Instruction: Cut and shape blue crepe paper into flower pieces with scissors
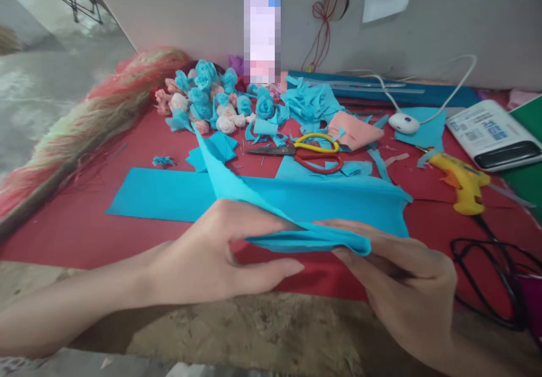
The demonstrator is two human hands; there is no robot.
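A strip of blue crepe paper point(231, 185) rises behind my left hand and runs right into a flat folded bundle. My right hand point(412, 286) pinches the folded right end of this crepe paper between thumb and fingers. My left hand point(220, 253) lies along the bundle's left part, its index finger stretched against the paper and its thumb apart below. The other left fingers are hidden. Under the held paper, a wide blue crepe strip point(169, 193) lies flat on the red table covering point(63, 236). Scissors point(296, 150) with yellow and red handles lie beyond it.
Blue, pink and white paper roses point(201, 100) are heaped at the back, beside blue scraps point(311, 103). A phone point(262, 37) stands against the wall. At right lie a yellow glue gun point(463, 182), its black cord point(503, 309) and a white device point(495, 134). Coloured fringe point(93, 112) borders the left.
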